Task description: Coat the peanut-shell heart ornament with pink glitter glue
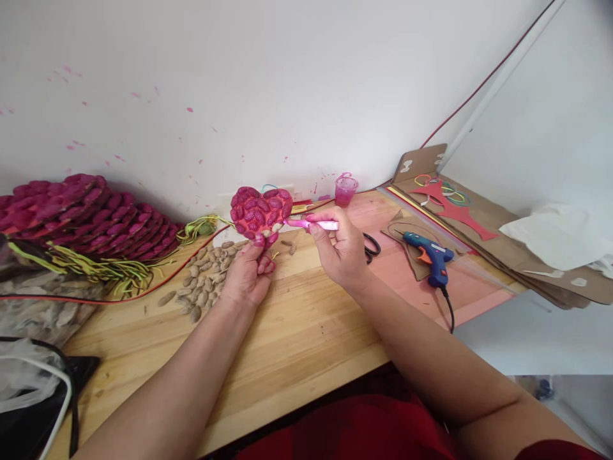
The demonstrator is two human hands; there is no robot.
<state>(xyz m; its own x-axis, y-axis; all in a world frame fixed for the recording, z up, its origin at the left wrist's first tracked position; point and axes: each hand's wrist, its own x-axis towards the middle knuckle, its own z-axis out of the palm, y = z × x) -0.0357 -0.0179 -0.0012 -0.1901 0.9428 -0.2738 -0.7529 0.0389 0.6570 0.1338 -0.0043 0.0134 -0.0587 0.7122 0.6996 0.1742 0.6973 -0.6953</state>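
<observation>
A heart covered with magenta peanuts (pixel 258 207) is held up by its lower tip in my left hand (pixel 249 271), whose fingertips are stained pink. Close to that tip, a peanut or two look pale. My right hand (pixel 341 246) pinches a pink and white brush (pixel 320 225), its tip at the heart's lower right edge. Behind my right hand stands a clear cup of magenta liquid (pixel 345 190). Loose unpainted peanuts (pixel 204 281) lie on the wooden table (pixel 287 345), left of and behind my left wrist.
Stacked magenta peanut hearts (pixel 81 214) with yellow-green strings stand at the left, near plastic bags (pixel 29 377). A red cord (pixel 143 295) crosses there. On the right are black-handled scissors (pixel 372 248), a blue glue gun (pixel 433 255), cardboard (pixel 507 255) and a white cloth (pixel 560 235).
</observation>
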